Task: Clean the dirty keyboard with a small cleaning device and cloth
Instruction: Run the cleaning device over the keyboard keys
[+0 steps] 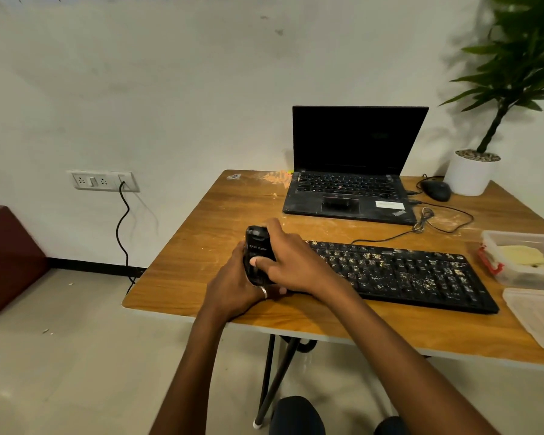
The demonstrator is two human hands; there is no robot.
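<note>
A black keyboard [402,274] strewn with pale crumbs lies on the wooden table [201,233], right of centre. Just off its left end stands a small black cleaning device [257,246], upright, with a light logo on its front. My left hand [233,284] grips the device from the left and below; a ring shows on one finger. My right hand [291,262] wraps over it from the right, thumb pressed on the front of the body. No cloth is plainly in view.
An open black laptop [349,189] sits behind the keyboard, with a wired mouse [435,189] and a white plant pot [470,175] to its right. A clear plastic box [528,262] and its lid [540,318] lie at the right edge. Crumbs dust the far tabletop.
</note>
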